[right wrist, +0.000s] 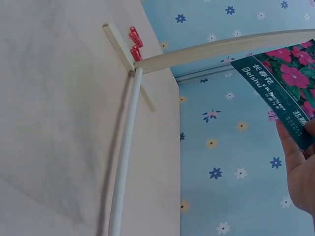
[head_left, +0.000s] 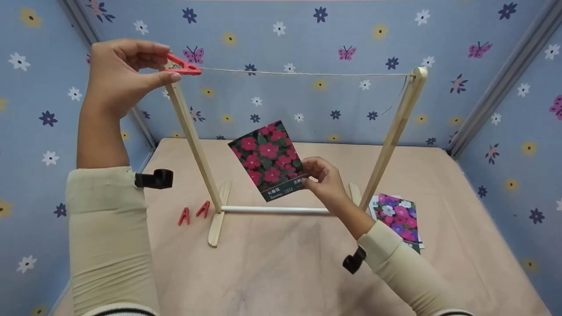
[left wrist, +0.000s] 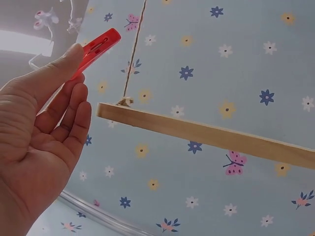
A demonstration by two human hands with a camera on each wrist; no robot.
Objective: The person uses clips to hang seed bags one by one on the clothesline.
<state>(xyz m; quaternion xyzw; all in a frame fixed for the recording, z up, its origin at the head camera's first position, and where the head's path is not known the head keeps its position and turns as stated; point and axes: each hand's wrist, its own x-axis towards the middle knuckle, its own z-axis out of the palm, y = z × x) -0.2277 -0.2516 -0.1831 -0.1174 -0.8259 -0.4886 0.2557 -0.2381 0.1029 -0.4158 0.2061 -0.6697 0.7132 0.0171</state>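
My left hand point(head_left: 118, 79) is raised at the top of the left wooden post point(head_left: 191, 136), pinching a red clothespin point(head_left: 189, 69) between thumb and fingers. In the head view the clothespin overlaps the left end of the string point(head_left: 307, 73); the left wrist view shows the clothespin point(left wrist: 104, 45) to one side of the string point(left wrist: 134, 54). With thumb and fingers, my right hand point(head_left: 325, 180) holds a flower seed packet point(head_left: 268, 158) by its lower right corner. The packet is tilted, its pink-flower picture facing the head camera, below the string and between the posts.
A right wooden post point(head_left: 393, 136) carries the string's other end. A white rod point(head_left: 281, 210) joins the posts low down. Two red clothespins point(head_left: 184, 216) lie left of the frame. More flower packets point(head_left: 399, 219) lie stacked beside the right post. Flowered walls enclose the table point(head_left: 281, 272).
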